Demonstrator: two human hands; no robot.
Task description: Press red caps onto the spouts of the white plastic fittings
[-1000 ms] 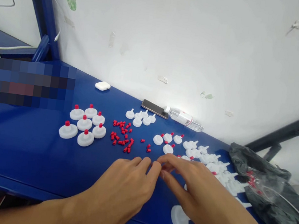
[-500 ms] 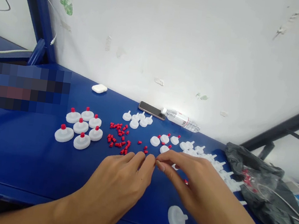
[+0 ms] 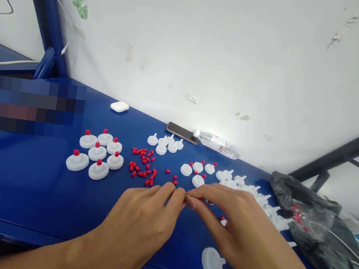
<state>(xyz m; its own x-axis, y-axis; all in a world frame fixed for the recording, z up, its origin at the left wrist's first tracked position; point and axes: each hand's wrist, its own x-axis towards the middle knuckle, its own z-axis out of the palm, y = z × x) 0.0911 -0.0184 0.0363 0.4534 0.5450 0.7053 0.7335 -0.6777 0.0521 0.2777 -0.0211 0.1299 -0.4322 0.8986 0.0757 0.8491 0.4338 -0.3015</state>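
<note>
My left hand (image 3: 150,219) and my right hand (image 3: 231,218) meet fingertip to fingertip above the blue table. Both are closed in a pinch, and whatever lies between the fingertips is hidden. Just beyond them are scattered small red caps (image 3: 143,161). Near my right hand lie white nozzle caps with red tips (image 3: 198,181), some partly covered by the hand. One plain white nozzle cap (image 3: 212,262) rests below my right wrist. Farther right is a pile of plain white nozzle caps (image 3: 262,198). At left stand several white lids with red tips (image 3: 98,170), upright.
Along the wall are a white earphone case (image 3: 119,107), a phone (image 3: 182,132) and a clear bottle (image 3: 218,144) on its side. More white nozzle caps (image 3: 161,149) sit in front of the phone. A dark plastic bag (image 3: 317,241) lies at right on the blue table (image 3: 26,193).
Hardly anything differs. My right hand has shifted very slightly, showing a little more of the white piece behind its thumb; both hands stay pinched together.
</note>
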